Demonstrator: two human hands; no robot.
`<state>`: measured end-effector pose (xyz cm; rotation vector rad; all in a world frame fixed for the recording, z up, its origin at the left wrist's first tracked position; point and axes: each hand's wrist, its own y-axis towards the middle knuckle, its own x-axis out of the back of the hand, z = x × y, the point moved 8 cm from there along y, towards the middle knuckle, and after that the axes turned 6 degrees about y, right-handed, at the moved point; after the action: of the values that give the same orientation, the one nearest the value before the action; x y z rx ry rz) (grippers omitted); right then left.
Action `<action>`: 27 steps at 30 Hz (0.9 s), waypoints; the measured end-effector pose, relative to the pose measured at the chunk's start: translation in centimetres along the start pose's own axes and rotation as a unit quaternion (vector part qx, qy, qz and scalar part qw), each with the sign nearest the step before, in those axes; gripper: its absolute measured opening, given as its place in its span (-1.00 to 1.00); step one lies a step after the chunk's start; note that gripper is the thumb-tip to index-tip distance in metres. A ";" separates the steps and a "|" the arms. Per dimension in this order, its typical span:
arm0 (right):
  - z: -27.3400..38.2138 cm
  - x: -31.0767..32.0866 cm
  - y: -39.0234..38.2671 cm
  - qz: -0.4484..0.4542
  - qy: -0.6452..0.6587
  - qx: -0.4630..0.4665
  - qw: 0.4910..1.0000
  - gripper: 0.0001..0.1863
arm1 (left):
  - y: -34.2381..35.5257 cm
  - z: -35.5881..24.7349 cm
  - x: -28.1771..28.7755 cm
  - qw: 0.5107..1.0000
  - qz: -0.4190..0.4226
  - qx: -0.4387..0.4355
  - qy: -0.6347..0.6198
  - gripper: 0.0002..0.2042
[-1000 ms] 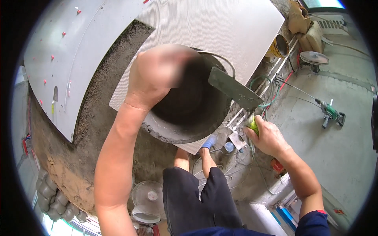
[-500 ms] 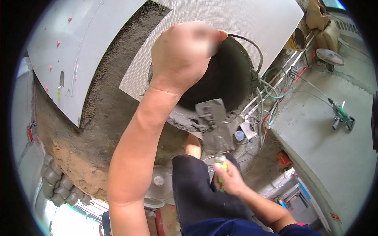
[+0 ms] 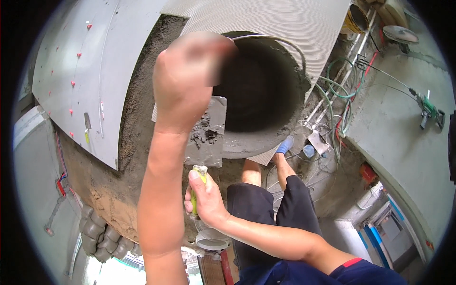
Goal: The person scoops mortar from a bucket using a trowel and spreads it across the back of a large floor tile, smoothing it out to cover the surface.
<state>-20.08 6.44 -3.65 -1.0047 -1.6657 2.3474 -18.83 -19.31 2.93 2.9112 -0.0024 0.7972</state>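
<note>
My left hand [image 3: 183,90] is closed at the far left of a dark, mortar-smeared bucket [image 3: 295,97], gripping its curved handle [image 3: 290,43]. Blur covers part of those fingers. The bucket's mouth faces me, its inside dark. In my right hand [image 3: 206,197] is a flat rectangular trowel [image 3: 209,154], held by its yellow-green handle, just below my left hand. Lumps of wet grey mortar [image 3: 205,135] lie on the blade. My left wrist hides part of the blade's left side.
A large grey tile [image 3: 95,61] with red clips lies left, a small trowel [image 3: 87,127] on it. Beside it runs rough mortar [image 3: 137,102]. A ridged panel [image 3: 266,19] lies behind the bucket. Hoses [image 3: 344,90] and a green mixer drill [image 3: 430,110] are at right.
My right hand has carried the trowel left, from near my knees to below my left hand. The view has shifted, and my left hand still holds the bucket handle.
</note>
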 end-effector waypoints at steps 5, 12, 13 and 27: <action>4.6 4.7 -2.4 0.044 -0.104 0.005 0.994 -0.65 | -0.8 1.3 -0.2 0.987 0.017 0.129 -0.095 -0.84; 21.8 8.0 -6.7 0.009 -0.810 0.086 0.580 -0.63 | -1.6 -0.1 -0.1 1.000 -0.003 -0.013 -0.025 -0.90; 22.8 6.7 -6.0 0.000 -0.852 0.077 0.518 -0.64 | -2.0 -0.2 0.1 0.999 -0.006 -0.034 0.027 -0.90; 24.1 1.0 -1.0 0.016 -0.938 -0.186 0.292 -0.55 | -2.2 -1.2 0.1 0.998 -0.030 -0.029 0.055 -0.82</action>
<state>-34.54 -12.24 1.30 -1.4258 0.8007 -1.0149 -19.30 -17.01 3.77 2.7951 0.0695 0.9297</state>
